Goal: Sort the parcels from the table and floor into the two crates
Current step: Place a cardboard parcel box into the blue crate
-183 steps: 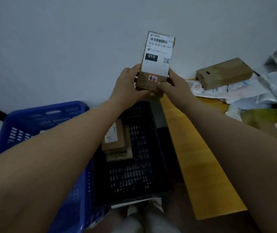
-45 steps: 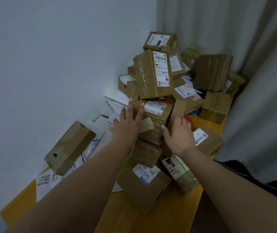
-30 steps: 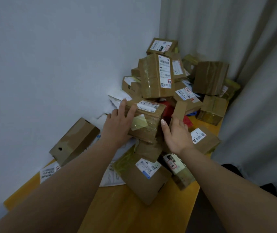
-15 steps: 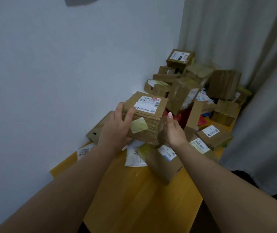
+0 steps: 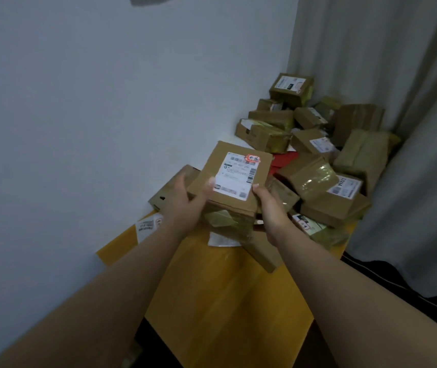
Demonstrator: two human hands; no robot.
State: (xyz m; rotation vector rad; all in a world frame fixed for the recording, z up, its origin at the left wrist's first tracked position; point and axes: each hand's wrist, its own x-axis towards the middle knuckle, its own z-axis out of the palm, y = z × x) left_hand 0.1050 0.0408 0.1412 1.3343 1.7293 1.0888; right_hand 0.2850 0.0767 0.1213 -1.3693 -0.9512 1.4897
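Yellow desk (image 5: 228, 293) along the wall, its far corner heaped with parcels (image 5: 315, 144), no crates in view. Over the desk's middle, one parcel (image 5: 234, 181) is up, label facing us, long axis running away; left hand (image 5: 183, 205) and right hand (image 5: 270, 208) clamp opposite sides, equally near.

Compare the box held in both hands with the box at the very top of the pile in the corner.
The held box is lifted off the table, gripped by the left hand and right hand; the top box rests on the pile. The held box looks larger and nearer. Both are brown cardboard with white shipping labels facing up.
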